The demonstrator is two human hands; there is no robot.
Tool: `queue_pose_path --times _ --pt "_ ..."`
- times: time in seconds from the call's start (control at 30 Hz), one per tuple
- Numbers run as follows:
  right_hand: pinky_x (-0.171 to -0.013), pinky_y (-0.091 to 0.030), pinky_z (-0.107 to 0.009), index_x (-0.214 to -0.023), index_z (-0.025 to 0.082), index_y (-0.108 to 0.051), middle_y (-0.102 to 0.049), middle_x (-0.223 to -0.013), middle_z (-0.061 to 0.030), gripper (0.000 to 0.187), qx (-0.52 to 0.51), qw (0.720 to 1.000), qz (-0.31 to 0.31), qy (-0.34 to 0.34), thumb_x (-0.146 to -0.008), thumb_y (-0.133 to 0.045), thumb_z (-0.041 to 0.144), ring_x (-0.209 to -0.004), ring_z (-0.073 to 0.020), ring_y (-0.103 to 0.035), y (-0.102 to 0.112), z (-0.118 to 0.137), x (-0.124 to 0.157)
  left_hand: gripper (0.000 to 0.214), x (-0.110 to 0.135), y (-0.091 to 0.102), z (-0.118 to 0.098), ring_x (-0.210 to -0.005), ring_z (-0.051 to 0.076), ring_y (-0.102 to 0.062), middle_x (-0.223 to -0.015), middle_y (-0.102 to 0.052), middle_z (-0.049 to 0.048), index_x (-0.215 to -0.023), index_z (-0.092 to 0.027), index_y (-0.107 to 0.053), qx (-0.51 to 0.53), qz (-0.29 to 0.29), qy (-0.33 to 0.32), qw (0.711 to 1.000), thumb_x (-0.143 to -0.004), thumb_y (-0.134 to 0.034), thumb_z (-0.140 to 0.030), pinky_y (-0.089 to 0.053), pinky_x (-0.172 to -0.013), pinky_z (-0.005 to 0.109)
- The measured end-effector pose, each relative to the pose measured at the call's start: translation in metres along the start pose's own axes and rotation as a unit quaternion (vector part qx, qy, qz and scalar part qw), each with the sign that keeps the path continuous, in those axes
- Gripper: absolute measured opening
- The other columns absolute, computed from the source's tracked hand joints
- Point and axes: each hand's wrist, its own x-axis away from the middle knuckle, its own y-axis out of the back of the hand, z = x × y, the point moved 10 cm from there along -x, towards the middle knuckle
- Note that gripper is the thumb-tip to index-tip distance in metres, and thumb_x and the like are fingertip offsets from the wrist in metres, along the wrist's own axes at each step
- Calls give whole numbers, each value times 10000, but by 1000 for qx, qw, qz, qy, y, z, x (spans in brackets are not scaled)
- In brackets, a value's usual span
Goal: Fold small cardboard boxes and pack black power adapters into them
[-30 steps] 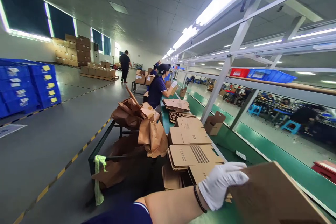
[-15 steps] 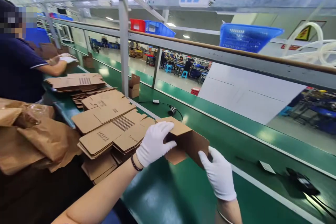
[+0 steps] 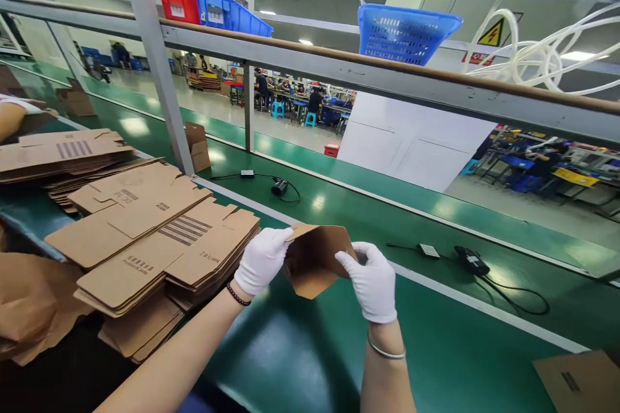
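Both my hands wear white gloves and hold one small brown cardboard box (image 3: 314, 258) above the green conveyor belt (image 3: 300, 348). My left hand (image 3: 261, 259) grips the box's left side with curled fingers. My right hand (image 3: 371, 281) pinches its right edge. The box is partly unfolded, with its flaps hanging loose. A stack of flat cardboard box blanks (image 3: 155, 239) lies just left of my left hand.
More flat blanks (image 3: 62, 151) are piled further left, near another person's arm (image 3: 12, 117). A small erected box (image 3: 198, 145) stands by a metal post (image 3: 155, 58). Cables and adapters (image 3: 472, 262) lie on the belt. Blue baskets (image 3: 404, 32) sit on the upper rail. Another carton (image 3: 578, 381) lies at bottom right.
My view has swung right from the aisle to the belt. My right hand has joined the left on the box, and the two hands have drawn closer together, folding it.
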Motion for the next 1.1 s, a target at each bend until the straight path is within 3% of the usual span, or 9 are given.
queue_pose_path --times 0.17,0.33,0.4,0.5,0.63,0.8,0.93,1.03,1.1 --pt "-646 -470 -303 -770 210 -601 -610 -679 29 321 8 1000 -4 -30 -619 -780 430 -635 -169 -553 -10 -18 -12 258 5 -7 2 -752 203 -638 -831 -715 80 -1024 -179 -666 -63 14 -7 998 -936 -425 -155 -535 -756 342" --pt "-653 -457 -286 -798 198 -599 -582 -689 33 358 -119 986 108 -51 -655 -763 483 -647 -151 -544 -32 -39 -18 268 2 -12 5 -697 202 -621 -730 -674 59 -909 -195 -676 -92 56 -7 994 -955 -412 -178 -502 -714 321" --pt "-692 -478 -309 -824 202 -588 -622 -761 -1 414 -145 982 102 -65 -685 -711 571 -708 -171 -584 -32 -55 -24 277 1 -15 7 -707 208 -627 -734 -672 61 -900 -193 -677 -88 69 -6 994 -960 -407 -184 -499 -717 322" --pt "-709 -504 -339 -940 204 -571 -651 -854 -47 522 -75 990 64 -104 -754 -547 691 -773 -201 -617 -25 -91 -38 293 1 -19 16 -708 224 -640 -759 -687 75 -912 -178 -683 -89 74 10 993 -971 -400 -227 -503 -708 333" --pt "-800 -514 -354 -1150 159 -566 -656 -1104 -140 561 63 983 37 -166 -847 -483 624 -962 -239 -633 -6 -146 -66 301 11 -24 41 -751 220 -672 -823 -718 78 -986 -168 -668 -52 77 79 993 -969 -384 -267 -516 -728 311" --pt "-1013 -428 -504 -1298 134 -526 -496 -1384 -186 463 286 922 40 -258 -939 -552 426 -1230 -308 -513 32 -207 -95 425 25 -26 60 -891 277 -690 -1038 -715 151 -1303 -105 -520 -69 66 121 988 -950 -411 -315 -546 -769 355" --pt "-1009 -445 -527 -1360 210 -488 -448 -1437 -115 438 405 876 101 -241 -960 -569 369 -1225 -285 -514 25 -226 -118 588 24 0 38 -1121 383 -607 -1228 -614 246 -1425 -73 -375 -81 -18 76 994 -935 -497 -374 -530 -895 486" --pt "-1012 -448 -525 -1374 220 -479 -431 -1454 -114 451 456 854 163 -193 -955 -581 353 -1231 -287 -508 5 -230 -133 717 32 29 -1 -1198 392 -560 -1288 -567 241 -1510 -137 -266 -48 -106 19 993 -888 -595 -277 -505 -951 518" --pt "-996 -463 -512 -1355 215 -498 -463 -1424 -111 433 473 843 192 -171 -953 -586 350 -1208 -277 -527 -6 -230 -140 752 47 32 -34 -1184 355 -578 -1280 -579 220 -1533 -164 -232 2 -107 -42 993 -872 -590 -203 -520 -944 481"
